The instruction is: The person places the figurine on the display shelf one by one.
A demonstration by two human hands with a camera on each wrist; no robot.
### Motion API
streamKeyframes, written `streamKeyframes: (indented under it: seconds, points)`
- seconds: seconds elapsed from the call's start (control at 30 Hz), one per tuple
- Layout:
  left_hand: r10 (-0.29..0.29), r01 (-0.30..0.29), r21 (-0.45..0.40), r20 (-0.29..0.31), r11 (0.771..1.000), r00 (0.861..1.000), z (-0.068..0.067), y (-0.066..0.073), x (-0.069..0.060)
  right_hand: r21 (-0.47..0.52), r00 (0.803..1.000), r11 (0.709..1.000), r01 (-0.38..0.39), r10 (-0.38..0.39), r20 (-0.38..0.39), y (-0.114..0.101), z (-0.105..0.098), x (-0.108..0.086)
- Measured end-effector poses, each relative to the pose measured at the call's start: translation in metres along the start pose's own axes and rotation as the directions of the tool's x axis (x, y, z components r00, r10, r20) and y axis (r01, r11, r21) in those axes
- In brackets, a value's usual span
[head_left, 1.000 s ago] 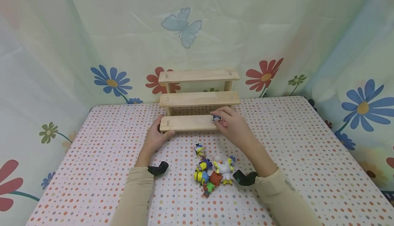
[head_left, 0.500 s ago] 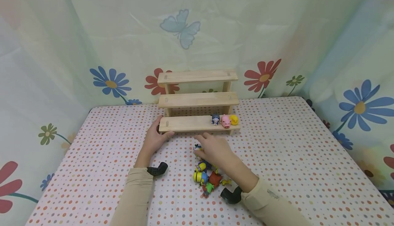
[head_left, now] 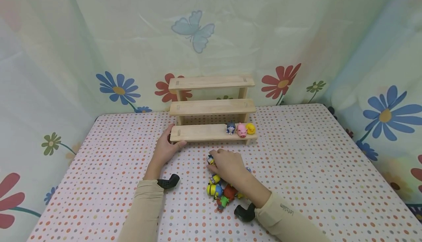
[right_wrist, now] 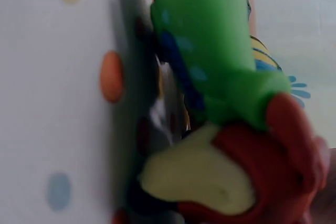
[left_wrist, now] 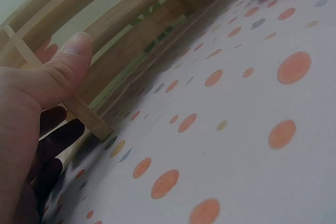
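The left hand (head_left: 165, 147) grips the left end of the lowest board of a wooden three-step shelf (head_left: 201, 133); in the left wrist view its thumb (left_wrist: 68, 72) lies over the board's end. The right hand (head_left: 229, 165) pinches a small figure (head_left: 210, 159) with yellow and dark parts, in front of the shelf. Under and below that hand lie a yellow-and-blue figure (head_left: 214, 190), a green-and-red figure (head_left: 222, 202) and others, partly hidden. The right wrist view shows the green figure (right_wrist: 210, 40) close up. On the lowest board stand a dark-blue-haired figure (head_left: 230, 128), a pink pig (head_left: 242, 130) and a yellow duck (head_left: 251, 128).
The middle board (head_left: 212, 107) and the top board (head_left: 211, 82) rise behind the lowest one. A dotted cloth (head_left: 108, 168) covers the table, with a flowered curtain (head_left: 230, 25) behind. Black devices (head_left: 169, 182) are worn at both wrists.
The right hand has let go of the dark-blue-haired figure on the lowest board, moved down and left to the pile, and taken hold of a small figure there. The left hand stays at the shelf's end.
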State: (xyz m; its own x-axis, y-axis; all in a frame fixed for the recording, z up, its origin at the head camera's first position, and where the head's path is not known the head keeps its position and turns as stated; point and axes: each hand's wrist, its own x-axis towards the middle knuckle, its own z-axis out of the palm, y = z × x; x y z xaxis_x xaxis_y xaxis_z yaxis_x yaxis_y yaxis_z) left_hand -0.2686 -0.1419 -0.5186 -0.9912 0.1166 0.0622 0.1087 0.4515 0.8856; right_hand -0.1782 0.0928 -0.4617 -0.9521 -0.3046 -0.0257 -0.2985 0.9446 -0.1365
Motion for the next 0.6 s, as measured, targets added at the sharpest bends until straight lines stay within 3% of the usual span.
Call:
streamKeyframes:
  seconds: [0.37,0.6]
  points:
    - [0.001,-0.001,-0.009,0.002,1.0,1.0,0.0,0.0,0.0,0.059,0.999,0.998,-0.011,0.009,0.048,0.003,-0.004,0.002]
    - [0.007,-0.007,-0.009,0.002,1.0,1.0,0.0,-0.001,0.0,0.159,0.999,0.987,0.005,-0.012,0.045,0.01,-0.009,0.005]
